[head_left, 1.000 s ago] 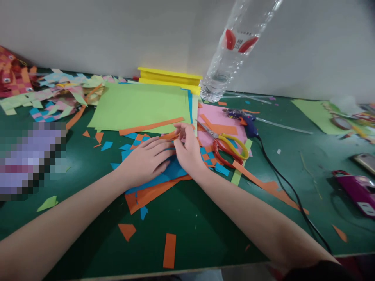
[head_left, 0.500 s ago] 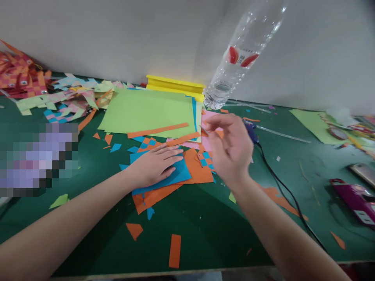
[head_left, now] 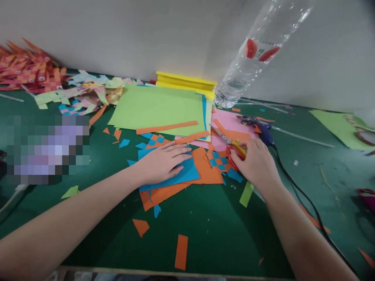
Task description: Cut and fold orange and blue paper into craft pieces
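My left hand (head_left: 162, 160) lies flat, fingers stretched out, on a blue sheet of paper (head_left: 181, 176) that rests on orange paper (head_left: 205, 171). My right hand (head_left: 256, 164) is closed over the red and yellow handles of a pair of scissors (head_left: 231, 146) whose blades point up and to the left across a pink sheet (head_left: 231, 123). A small blue and orange woven patch (head_left: 218, 159) lies between the two hands. Two orange paper strips (head_left: 166, 127) lie on a large light-green sheet (head_left: 158, 107).
A clear plastic bottle (head_left: 252, 58) stands at the back. A yellow stack (head_left: 186, 81) lies against the wall. A glue gun (head_left: 260, 127) with a black cable (head_left: 295, 191) is right of the scissors. Woven paper pieces (head_left: 73, 95) pile up at back left. Paper scraps litter the green table (head_left: 211, 230).
My right hand left the paper by my left hand, swung right through the air and came down on the scissors' handles. The left hand stayed flat on the blue sheet.
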A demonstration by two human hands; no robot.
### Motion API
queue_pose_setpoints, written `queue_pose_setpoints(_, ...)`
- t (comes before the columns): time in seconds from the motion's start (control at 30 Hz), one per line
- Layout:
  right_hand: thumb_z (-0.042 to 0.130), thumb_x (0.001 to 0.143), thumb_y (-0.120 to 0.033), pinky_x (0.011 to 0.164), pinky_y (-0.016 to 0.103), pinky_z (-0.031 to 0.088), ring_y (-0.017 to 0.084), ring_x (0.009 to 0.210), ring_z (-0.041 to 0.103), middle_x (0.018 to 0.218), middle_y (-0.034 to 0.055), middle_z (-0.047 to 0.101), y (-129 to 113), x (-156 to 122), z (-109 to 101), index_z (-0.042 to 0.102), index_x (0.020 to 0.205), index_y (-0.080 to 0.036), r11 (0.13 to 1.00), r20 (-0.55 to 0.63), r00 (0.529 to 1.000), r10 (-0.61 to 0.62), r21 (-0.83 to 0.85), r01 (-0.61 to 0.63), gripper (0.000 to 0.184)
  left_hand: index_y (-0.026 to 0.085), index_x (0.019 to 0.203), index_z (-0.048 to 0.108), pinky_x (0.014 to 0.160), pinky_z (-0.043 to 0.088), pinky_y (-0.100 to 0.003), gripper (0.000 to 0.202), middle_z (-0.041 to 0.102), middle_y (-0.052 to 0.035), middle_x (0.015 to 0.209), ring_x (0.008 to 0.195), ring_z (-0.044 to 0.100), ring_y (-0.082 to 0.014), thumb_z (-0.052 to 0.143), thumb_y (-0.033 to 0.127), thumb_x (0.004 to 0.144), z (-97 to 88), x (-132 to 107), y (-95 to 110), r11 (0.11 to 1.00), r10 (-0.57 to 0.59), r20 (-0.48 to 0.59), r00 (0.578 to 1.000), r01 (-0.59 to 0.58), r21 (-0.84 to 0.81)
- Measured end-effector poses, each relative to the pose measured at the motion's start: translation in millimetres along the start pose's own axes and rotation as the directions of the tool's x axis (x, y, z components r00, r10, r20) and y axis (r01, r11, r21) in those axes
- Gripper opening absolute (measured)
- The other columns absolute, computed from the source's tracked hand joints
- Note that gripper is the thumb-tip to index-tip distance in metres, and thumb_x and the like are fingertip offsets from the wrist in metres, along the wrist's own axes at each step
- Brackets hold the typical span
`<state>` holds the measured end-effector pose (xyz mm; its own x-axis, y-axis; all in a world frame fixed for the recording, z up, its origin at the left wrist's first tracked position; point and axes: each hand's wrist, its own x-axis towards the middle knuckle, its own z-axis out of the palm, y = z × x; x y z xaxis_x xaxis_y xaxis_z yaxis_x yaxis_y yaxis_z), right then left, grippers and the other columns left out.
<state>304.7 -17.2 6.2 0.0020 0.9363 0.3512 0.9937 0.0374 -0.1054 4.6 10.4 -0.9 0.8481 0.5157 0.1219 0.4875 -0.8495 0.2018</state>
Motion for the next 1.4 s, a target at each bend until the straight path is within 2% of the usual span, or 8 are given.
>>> queue_pose_setpoints(0.07, 0.055, 0.079, -0.042, 0.072, 0.043, 0.049, 0.031, 0.091, 0.059, 0.094, 0.0142, 0.061, -0.2, 1.9, -0.8, 0.056, 0.095, -0.017, 0.997, 0.008, 0.997, 0.076, 0.008, -0.076, 0.029, 0.018, 0.135, 0.045, 0.117, 0.024, -0.039, 0.040, 0.041, -0.0049, 0.149, 0.140, 0.032, -0.0186, 0.038, 0.032, 0.098, 0.1, 0.3, -0.2, 1.000, 0.003, -0.002, 1.000, -0.003, 0.000)
queue_pose_setpoints(0.2, 0.055, 0.078, -0.053, 0.065, 0.041, 0.047, 0.030, 0.083, 0.062, 0.095, 0.0142, 0.064, 6.6, 3.7, -5.1, 0.058, 0.095, -0.017, 0.987, 0.130, 0.980, 0.154, 0.015, -0.157, 0.040, 0.019, 0.133, 0.047, 0.116, 0.026, -0.040, 0.038, 0.042, -0.0048, 0.148, 0.139, 0.034, -0.0189, 0.039, 0.032, 0.098, 0.0, 0.5, -0.3, 1.000, 0.002, -0.011, 1.000, -0.002, 0.002)
queue_pose_setpoints(0.53, 0.055, 0.079, -0.054, 0.056, 0.036, 0.043, 0.024, 0.070, 0.060, 0.083, 0.0098, 0.063, 22.3, 5.1, -5.5, 0.062, 0.090, -0.019, 0.999, 0.119, 0.992, 0.035, 0.035, -0.040, 0.037, 0.019, 0.132, 0.048, 0.115, 0.027, -0.041, 0.038, 0.045, -0.0057, 0.146, 0.137, 0.037, -0.0202, 0.041, 0.033, 0.097, 0.0, 0.6, -1.8, 1.000, 0.015, -0.048, 0.999, -0.016, -0.020)
queue_pose_setpoints(0.8, 0.061, 0.078, -0.052, 0.069, 0.040, 0.049, 0.025, 0.080, 0.062, 0.105, 0.0123, 0.061, 14.4, 4.9, -12.6, 0.058, 0.107, -0.019, 0.984, 0.062, 0.993, 0.101, 0.138, -0.108, 0.043, 0.019, 0.131, 0.049, 0.116, 0.025, -0.041, 0.038, 0.043, -0.0046, 0.147, 0.139, 0.034, -0.0198, 0.040, 0.032, 0.097, -1.4, 0.6, -1.6, 0.999, 0.015, -0.032, 0.999, -0.015, -0.028)
queue_pose_setpoints(1.0, 0.066, 0.074, -0.044, 0.072, 0.045, 0.051, 0.027, 0.084, 0.061, 0.105, 0.0115, 0.059, 7.1, 4.2, -23.2, 0.058, 0.107, -0.024, 0.969, -0.047, 0.993, 0.109, 0.227, -0.095, 0.040, 0.020, 0.131, 0.049, 0.115, 0.028, -0.043, 0.038, 0.044, -0.0048, 0.147, 0.138, 0.036, -0.0212, 0.040, 0.033, 0.097, -2.5, 0.4, -0.9, 0.998, -0.011, -0.032, 0.999, 0.009, -0.059)
queue_pose_setpoints(1.13, 0.068, 0.070, -0.034, 0.077, 0.046, 0.052, 0.028, 0.089, 0.061, 0.108, 0.0104, 0.059, 2.0, 2.0, -27.7, 0.058, 0.107, -0.026, 0.965, -0.063, 0.996, 0.059, 0.260, -0.040, 0.039, 0.021, 0.132, 0.049, 0.114, 0.029, -0.044, 0.038, 0.045, -0.0043, 0.146, 0.137, 0.038, -0.0210, 0.041, 0.033, 0.096, -3.0, 0.3, -0.3, 0.998, -0.013, -0.030, 0.999, 0.011, -0.065)
queue_pose_setpoints(1.3, 0.066, 0.071, -0.031, 0.082, 0.046, 0.051, 0.030, 0.102, 0.058, 0.109, 0.0113, 0.060, -2.6, 0.2, -29.6, 0.057, 0.106, -0.025, 0.968, -0.054, 0.998, -0.028, 0.248, 0.040, 0.037, 0.020, 0.136, 0.044, 0.116, 0.027, -0.043, 0.042, 0.043, -0.0044, 0.147, 0.138, 0.035, -0.0206, 0.038, 0.035, 0.097, -1.9, 0.2, 0.2, 0.999, -0.021, -0.022, 1.000, 0.020, -0.036)
queue_pose_setpoints(1.4, 0.068, 0.067, -0.032, 0.086, 0.046, 0.050, 0.031, 0.110, 0.055, 0.112, 0.0116, 0.058, -3.7, -0.8, -28.7, 0.053, 0.110, -0.022, 0.971, -0.030, 0.997, -0.068, 0.228, 0.073, 0.046, 0.019, 0.137, 0.042, 0.117, 0.025, -0.042, 0.043, 0.041, -0.0054, 0.149, 0.139, 0.033, -0.0209, 0.037, 0.035, 0.098, -0.7, 0.4, 0.5, 1.000, -0.011, -0.020, 1.000, 0.011, -0.010)
